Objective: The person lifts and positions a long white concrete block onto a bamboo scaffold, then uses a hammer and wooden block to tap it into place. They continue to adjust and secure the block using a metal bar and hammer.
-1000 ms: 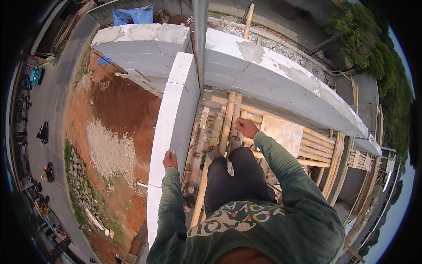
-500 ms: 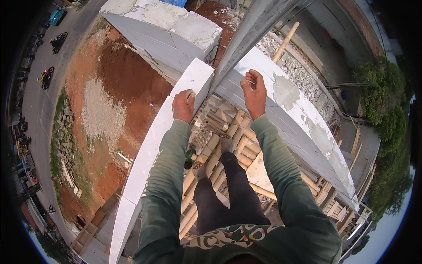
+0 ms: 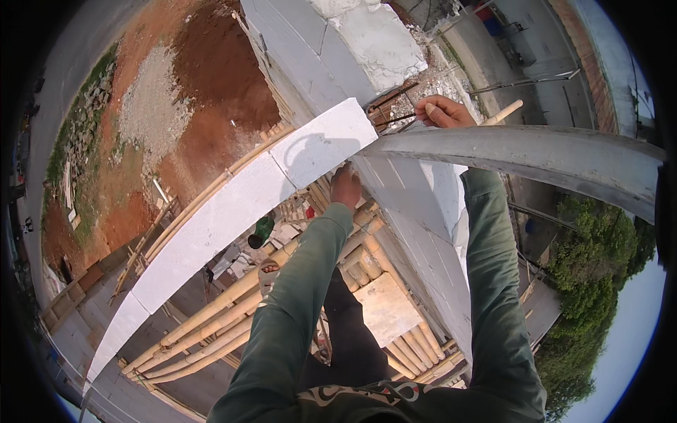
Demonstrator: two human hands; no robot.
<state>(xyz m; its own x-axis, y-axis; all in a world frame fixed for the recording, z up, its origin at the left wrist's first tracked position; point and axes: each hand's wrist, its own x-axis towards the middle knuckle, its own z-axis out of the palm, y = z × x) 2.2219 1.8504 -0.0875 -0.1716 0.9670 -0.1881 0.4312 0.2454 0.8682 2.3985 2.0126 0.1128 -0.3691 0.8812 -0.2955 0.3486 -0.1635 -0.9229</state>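
My left hand [image 3: 345,185] is at the inner face of a white block wall [image 3: 233,204], below its top edge and close to the wall corner. Its fingers are curled and partly in shadow, so what they hold, if anything, cannot be made out. Beyond a long grey post [image 3: 522,149], my right hand [image 3: 443,113] is closed in a pinch beside thin dark rods [image 3: 396,118] at the wall gap. Whether it grips a rod end or something finer is unclear. The post crosses in front of my right wrist.
Bamboo poles [image 3: 204,317] form the scaffold under my feet, with a pale board [image 3: 386,309] on it. A green object [image 3: 261,231] lies beside the poles. Another block wall [image 3: 423,247] runs along the right. Red soil [image 3: 218,77] lies far below on the left.
My view has turned, and the post now lies across to the right. My left hand has lowered inside the white wall; my right hand has reached farther out beyond the post.
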